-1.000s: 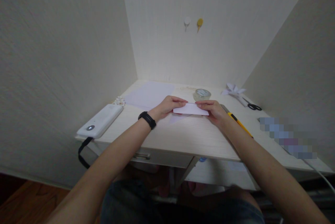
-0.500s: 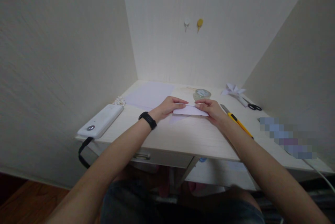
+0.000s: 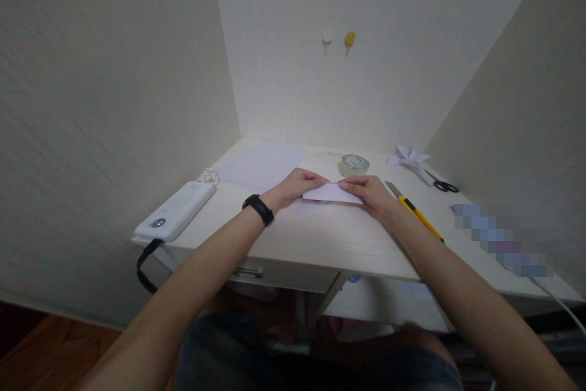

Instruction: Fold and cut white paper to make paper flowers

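1. The person's left hand pinches the far edge of a narrow piece of white paper, thumb on the near face; a black wristwatch circles that wrist.
2. The right hand grips the same edge from the other side, its fingertips close to those of the left, with a small gap between them.
3. The white paper sits at the centre of the clock, over the middle of the pale desk, its broad face tilted toward the person; whether its lower edge touches the desktop cannot be told.
4. At ten o'clock from it, a large pale sheet lies flat near the back wall.
5. At one o'clock, just beyond the right hand, is a roll of clear tape.
6. At two o'clock stands a folded paper shape with points, and black-handled scissors lie near it, toward three.
7. Slightly past three, beside the right forearm, rests a yellow cutter, blade end pointing away from the person.
8. Around four, a pixelated object lies toward the right wall.
9. Near nine, a white device rests at the desk's edge, its black strap hanging over.
10. At twelve, a white hook and a yellow hook hang on the wall.
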`<state>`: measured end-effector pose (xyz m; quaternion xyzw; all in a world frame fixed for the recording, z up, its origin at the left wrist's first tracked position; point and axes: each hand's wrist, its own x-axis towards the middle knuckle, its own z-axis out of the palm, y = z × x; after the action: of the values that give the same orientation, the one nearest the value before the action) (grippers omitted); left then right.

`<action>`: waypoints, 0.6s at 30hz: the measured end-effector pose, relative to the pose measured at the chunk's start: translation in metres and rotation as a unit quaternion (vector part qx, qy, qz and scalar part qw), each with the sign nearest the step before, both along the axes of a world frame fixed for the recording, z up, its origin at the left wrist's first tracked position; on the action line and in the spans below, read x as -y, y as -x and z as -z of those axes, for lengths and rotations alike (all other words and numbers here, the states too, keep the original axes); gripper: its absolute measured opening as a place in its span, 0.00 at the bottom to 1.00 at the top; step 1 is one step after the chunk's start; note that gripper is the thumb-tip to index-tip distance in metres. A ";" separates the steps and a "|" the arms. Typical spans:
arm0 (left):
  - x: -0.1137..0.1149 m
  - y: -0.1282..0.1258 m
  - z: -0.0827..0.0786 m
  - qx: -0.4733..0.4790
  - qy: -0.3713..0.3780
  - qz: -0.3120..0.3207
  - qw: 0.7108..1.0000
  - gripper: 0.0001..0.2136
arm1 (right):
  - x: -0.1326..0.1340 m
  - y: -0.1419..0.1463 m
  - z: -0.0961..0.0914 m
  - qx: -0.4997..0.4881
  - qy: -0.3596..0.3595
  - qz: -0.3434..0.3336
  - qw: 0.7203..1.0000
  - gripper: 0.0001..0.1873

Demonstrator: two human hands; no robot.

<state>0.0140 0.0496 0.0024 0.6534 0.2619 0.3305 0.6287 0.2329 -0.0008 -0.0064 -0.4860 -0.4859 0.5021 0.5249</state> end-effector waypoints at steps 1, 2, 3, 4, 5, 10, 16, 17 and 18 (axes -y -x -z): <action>0.000 0.000 0.000 -0.002 -0.004 -0.005 1.000 0.12 | 0.000 0.000 0.000 -0.004 0.001 -0.001 1.000 0.19; -0.001 0.000 0.000 -0.004 -0.010 -0.011 1.000 0.12 | 0.000 0.000 0.001 -0.006 0.003 -0.002 1.000 0.19; -0.001 0.000 0.000 -0.005 -0.017 -0.016 1.000 0.11 | 0.000 0.000 0.001 -0.007 0.004 -0.003 1.000 0.19; -0.002 0.000 0.000 -0.007 -0.022 -0.020 1.000 0.10 | -0.001 0.000 0.001 -0.006 0.004 -0.003 1.000 0.19; -0.002 0.000 0.000 -0.009 -0.024 -0.023 0.999 0.09 | -0.001 0.000 0.002 -0.005 0.004 -0.001 1.000 0.19; -0.003 0.000 0.001 -0.016 -0.022 -0.027 0.999 0.09 | -0.001 0.000 0.001 -0.007 0.000 0.013 1.000 0.20; -0.005 0.001 0.003 -0.030 -0.046 -0.044 0.997 0.12 | -0.002 0.000 0.001 0.001 -0.001 0.012 1.000 0.20; -0.006 0.001 0.003 -0.031 -0.057 -0.047 0.997 0.12 | -0.002 0.000 0.001 0.000 -0.002 0.012 1.000 0.20; -0.006 0.002 0.003 -0.032 -0.069 -0.049 0.996 0.11 | -0.002 0.000 0.001 -0.001 -0.003 0.012 1.000 0.20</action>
<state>0.0122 0.0559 -0.0005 0.6921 0.2900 0.3567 0.5564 0.2332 0.0010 -0.0076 -0.4898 -0.4806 0.4949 0.5331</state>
